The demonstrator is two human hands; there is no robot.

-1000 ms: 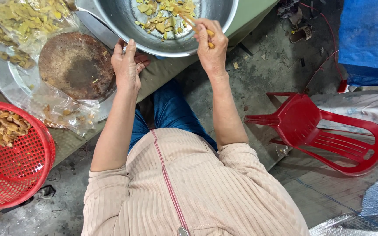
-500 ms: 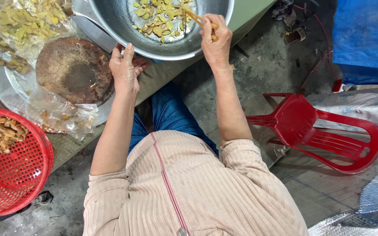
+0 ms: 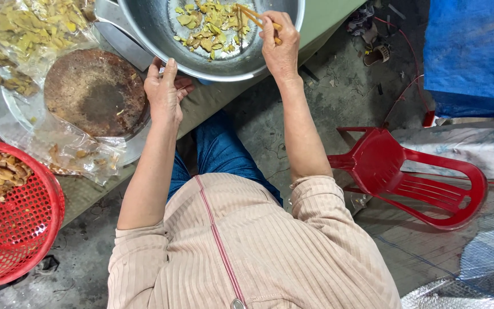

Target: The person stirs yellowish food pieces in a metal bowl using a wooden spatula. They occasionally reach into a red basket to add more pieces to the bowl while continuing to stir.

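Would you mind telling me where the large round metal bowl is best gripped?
Probably at the near rim of the large round metal bowl, coming from below its overhanging edge, where the left hand already sits. The curled lip gives fingers a hold, while the right hand works thin sticks inside.

light: soft, even, daylight-like, moderately bright | shadows: faint, diffuse under the metal bowl point(image 3: 161, 34) toward 6 o'clock | glare: mild sheen on bowl wall, plastic bags point(image 3: 58, 143) at 9 o'clock | focus: sharp centre | edges: slight wide-angle stretch
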